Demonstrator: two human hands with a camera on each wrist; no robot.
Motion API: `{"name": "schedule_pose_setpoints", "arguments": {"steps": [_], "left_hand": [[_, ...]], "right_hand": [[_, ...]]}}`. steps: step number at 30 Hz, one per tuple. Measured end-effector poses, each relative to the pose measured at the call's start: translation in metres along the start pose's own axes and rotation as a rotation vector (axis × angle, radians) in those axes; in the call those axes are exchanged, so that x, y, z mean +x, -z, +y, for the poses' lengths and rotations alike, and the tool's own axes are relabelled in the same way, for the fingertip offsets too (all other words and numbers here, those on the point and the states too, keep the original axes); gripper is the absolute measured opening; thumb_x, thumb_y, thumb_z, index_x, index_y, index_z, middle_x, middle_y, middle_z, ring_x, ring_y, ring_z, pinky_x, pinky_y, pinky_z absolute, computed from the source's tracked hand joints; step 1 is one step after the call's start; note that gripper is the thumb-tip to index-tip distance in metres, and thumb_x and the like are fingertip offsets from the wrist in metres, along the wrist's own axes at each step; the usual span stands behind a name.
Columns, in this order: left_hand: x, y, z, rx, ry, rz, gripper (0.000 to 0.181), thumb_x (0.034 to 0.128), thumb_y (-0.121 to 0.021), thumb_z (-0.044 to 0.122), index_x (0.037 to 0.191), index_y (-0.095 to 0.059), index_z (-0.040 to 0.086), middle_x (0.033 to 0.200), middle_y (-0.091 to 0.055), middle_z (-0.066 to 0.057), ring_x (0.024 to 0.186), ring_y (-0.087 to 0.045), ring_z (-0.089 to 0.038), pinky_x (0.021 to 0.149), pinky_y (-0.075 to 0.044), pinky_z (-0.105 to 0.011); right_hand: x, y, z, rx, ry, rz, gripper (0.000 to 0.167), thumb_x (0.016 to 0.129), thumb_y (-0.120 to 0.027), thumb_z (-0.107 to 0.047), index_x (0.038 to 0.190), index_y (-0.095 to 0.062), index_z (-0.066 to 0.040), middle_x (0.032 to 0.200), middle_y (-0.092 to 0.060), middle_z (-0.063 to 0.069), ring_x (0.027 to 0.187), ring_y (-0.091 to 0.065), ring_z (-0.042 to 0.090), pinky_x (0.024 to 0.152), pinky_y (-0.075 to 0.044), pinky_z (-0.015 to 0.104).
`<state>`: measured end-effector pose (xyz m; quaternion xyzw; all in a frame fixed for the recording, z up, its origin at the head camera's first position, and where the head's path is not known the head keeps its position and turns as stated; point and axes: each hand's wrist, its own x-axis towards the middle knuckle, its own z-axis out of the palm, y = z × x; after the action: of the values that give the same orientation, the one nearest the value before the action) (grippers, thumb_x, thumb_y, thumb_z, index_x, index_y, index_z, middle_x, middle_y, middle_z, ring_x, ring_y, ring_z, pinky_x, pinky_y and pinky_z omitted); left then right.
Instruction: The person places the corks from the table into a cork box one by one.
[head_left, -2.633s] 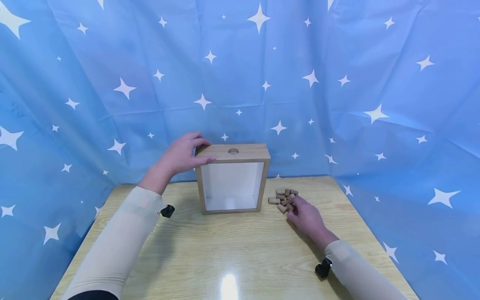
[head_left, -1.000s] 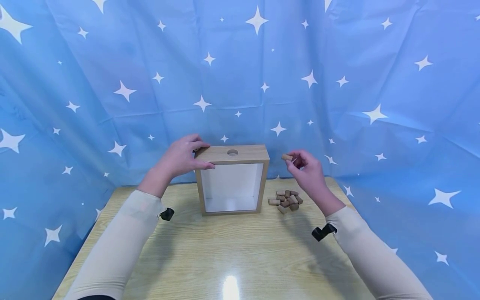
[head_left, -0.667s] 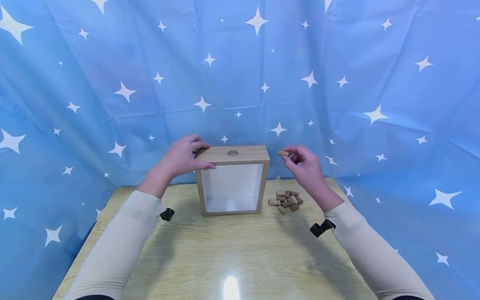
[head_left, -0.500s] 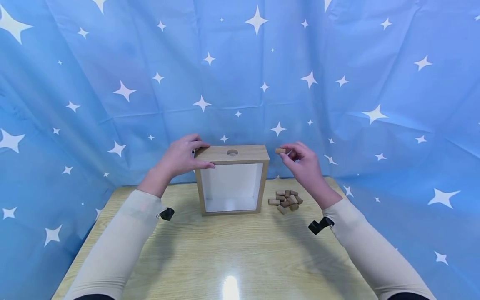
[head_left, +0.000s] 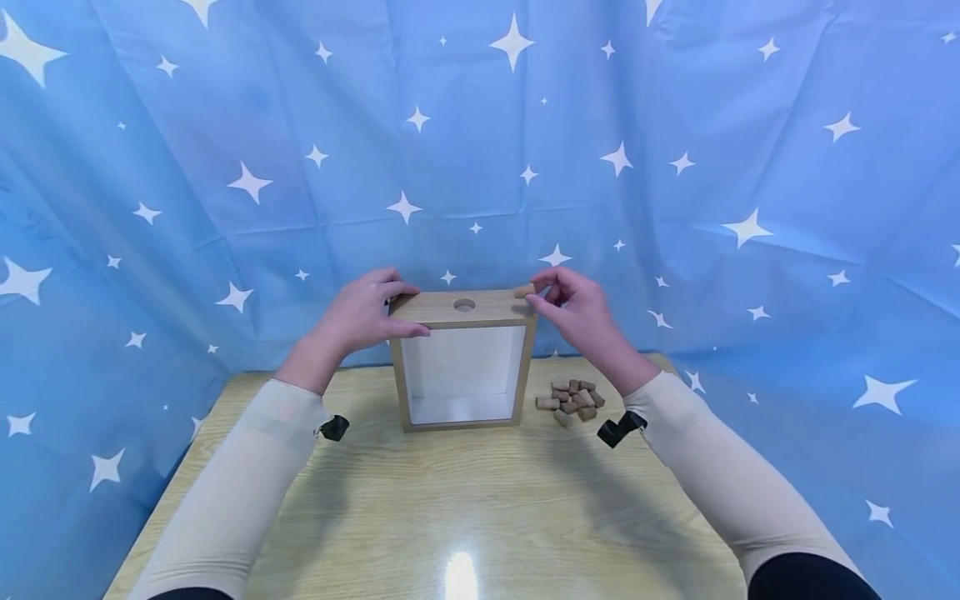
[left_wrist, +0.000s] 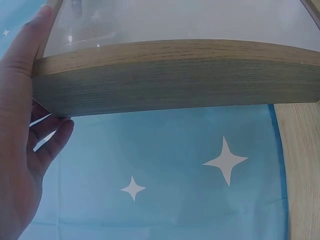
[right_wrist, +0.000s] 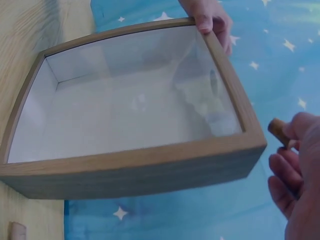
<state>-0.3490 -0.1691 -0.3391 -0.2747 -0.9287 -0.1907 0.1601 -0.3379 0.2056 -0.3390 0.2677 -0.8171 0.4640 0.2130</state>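
Observation:
A wooden box frame [head_left: 529, 367] with a clear front and white inside stands upright on the table, a round hole [head_left: 465, 306] in its top. My left hand [head_left: 360, 312] grips its top left corner, thumb in front and fingers behind, as the left wrist view also shows. Between thumb and fingers my right hand [head_left: 581, 312] pinches a small cork [head_left: 523, 291] at the top right end of the box. In the right wrist view the cork [right_wrist: 278, 131] is held beside the box edge, apart from it. Several corks [head_left: 570, 407] lie piled on the table right of the box.
The wooden table [head_left: 435, 500] reaches out in front of the box. A blue curtain [head_left: 465, 125] with white stars hangs close behind and at both sides. In the right wrist view a cork [right_wrist: 18, 231] lies at the lower left.
My right hand has picked a cork from the pile, lifted it and moved left to the top right of the box. My left hand has stayed on the corner.

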Motion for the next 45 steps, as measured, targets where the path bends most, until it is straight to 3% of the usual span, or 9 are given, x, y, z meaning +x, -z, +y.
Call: {"name": "schedule_pose_setpoints", "arguments": {"steps": [4,11,20,27,45], "left_hand": [[0.001,-0.001,0.0,-0.008,-0.001,0.0,0.079,0.0818,-0.093,0.066,0.14,-0.078,0.016,0.105,-0.055,0.002,0.091,-0.052,-0.021,0.08,-0.045,-0.04],[0.0,-0.001,-0.001,0.016,-0.002,0.002,0.08,0.0816,-0.091,0.07,0.139,-0.078,0.016,0.105,-0.053,0.002,0.09,-0.051,-0.021,0.078,-0.044,-0.04],[-0.002,-0.001,-0.001,0.03,-0.01,0.024,0.078,0.0813,-0.091,0.069,0.137,-0.079,0.016,0.104,-0.053,0.001,0.088,-0.051,-0.021,0.078,-0.044,-0.04],[-0.002,-0.003,-0.003,0.035,-0.035,0.051,0.075,0.0803,-0.093,0.068,0.133,-0.08,0.016,0.102,-0.052,0.001,0.086,-0.05,-0.021,0.076,-0.043,-0.039],[-0.001,-0.002,-0.001,0.002,-0.025,0.046,0.075,0.0801,-0.096,0.062,0.135,-0.079,0.013,0.105,-0.053,0.001,0.09,-0.052,-0.022,0.079,-0.046,-0.04]], "right_hand": [[0.009,-0.008,-0.007,-0.014,0.031,-0.028,0.02,0.102,-0.083,-0.011,0.12,-0.079,-0.007,0.088,-0.07,0.007,0.079,-0.064,0.023,0.07,-0.053,0.032],[0.024,-0.023,-0.016,-0.053,0.092,-0.074,0.026,0.101,-0.083,-0.009,0.126,-0.079,-0.003,0.102,-0.075,0.005,0.086,-0.067,0.021,0.074,-0.056,0.032],[0.042,-0.038,-0.028,-0.156,0.111,-0.223,0.022,0.103,-0.081,-0.015,0.124,-0.081,-0.007,0.108,-0.077,0.002,0.082,-0.068,0.016,0.07,-0.058,0.032],[0.047,-0.047,-0.034,-0.184,0.128,-0.3,0.021,0.102,-0.083,-0.015,0.122,-0.082,-0.007,0.108,-0.077,0.004,0.084,-0.069,0.017,0.076,-0.059,0.033],[0.052,-0.059,-0.032,-0.254,0.158,-0.339,0.025,0.103,-0.083,-0.017,0.124,-0.082,-0.006,0.109,-0.076,0.005,0.09,-0.072,0.019,0.081,-0.06,0.036]]}}
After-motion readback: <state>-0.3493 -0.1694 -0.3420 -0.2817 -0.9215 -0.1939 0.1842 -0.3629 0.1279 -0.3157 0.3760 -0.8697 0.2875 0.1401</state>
